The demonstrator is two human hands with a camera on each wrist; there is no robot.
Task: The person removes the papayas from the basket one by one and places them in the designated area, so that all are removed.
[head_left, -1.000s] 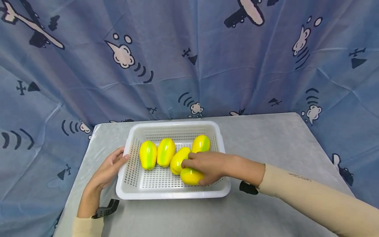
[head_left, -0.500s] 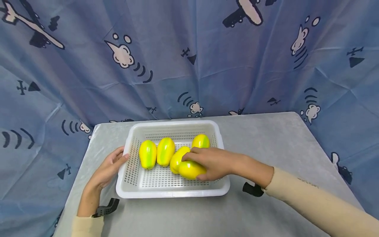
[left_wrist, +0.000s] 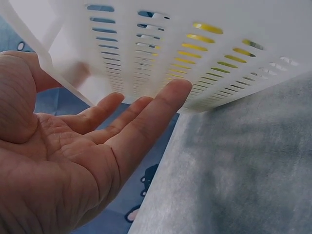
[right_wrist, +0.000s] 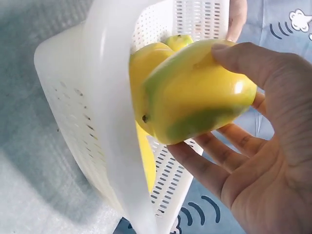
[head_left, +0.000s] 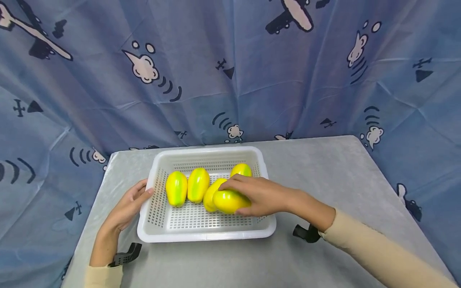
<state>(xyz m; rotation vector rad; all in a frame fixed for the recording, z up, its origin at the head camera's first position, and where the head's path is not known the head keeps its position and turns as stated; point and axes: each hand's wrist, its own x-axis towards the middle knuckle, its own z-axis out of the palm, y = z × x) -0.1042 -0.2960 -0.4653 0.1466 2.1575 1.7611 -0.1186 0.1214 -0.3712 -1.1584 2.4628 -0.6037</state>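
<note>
My right hand (head_left: 264, 196) holds a yellow papaya (head_left: 228, 201) with green streaks inside the white plastic basket (head_left: 207, 237). In the right wrist view its thumb lies on top of the papaya (right_wrist: 200, 92) and the fingers reach beneath. The held fruit overlaps another papaya (head_left: 213, 196) in the head view. Two more papayas, one on the far left (head_left: 176, 189) and one beside it (head_left: 198, 185), lie on the basket floor; another (head_left: 241, 170) sits behind my right hand. My left hand (head_left: 126, 204) grips the basket's left rim, thumb over it, fingers against the slotted outer wall (left_wrist: 204, 58).
The basket stands on a grey cloth-covered table (head_left: 317, 172), whose bare surface extends to the right and in front. A blue patterned curtain (head_left: 201, 72) hangs behind the table. Black straps with camera mounts (head_left: 126, 255) sit at both wrists.
My right hand has raised the papaya from the front right of the basket and shifted it slightly left, over its neighbour. The left hand keeps its place at the rim. The head view has shifted slightly.
</note>
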